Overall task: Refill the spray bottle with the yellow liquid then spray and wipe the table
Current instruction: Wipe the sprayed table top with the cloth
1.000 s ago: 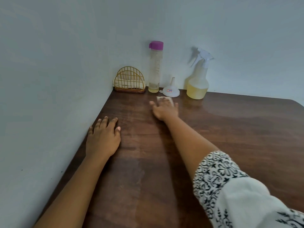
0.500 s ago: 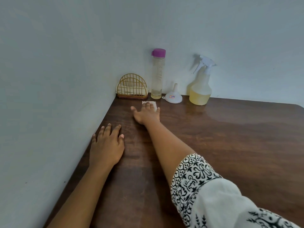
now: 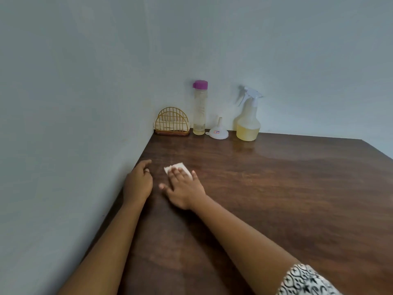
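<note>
Along the back edge of the desk (image 3: 276, 188), against the wall (image 3: 297, 60), four things stand in a row in the upper middle of the frame. A rack (image 3: 171, 122) sits in the corner at the left, with a bottle (image 3: 200, 109) just beside it. Next comes a funnel (image 3: 219, 132) set mouth-down, then a spray bottle (image 3: 248, 122) at the right end. Lower, left of centre, a tissue (image 3: 176, 168) lies flat on the desk under the fingers of the right hand (image 3: 182, 188). The left hand (image 3: 138, 184) rests on the desk just left of it, near the side wall, apart from the tissue.

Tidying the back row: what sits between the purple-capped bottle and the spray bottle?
A small white funnel, spout up, as the head view shows.
</note>
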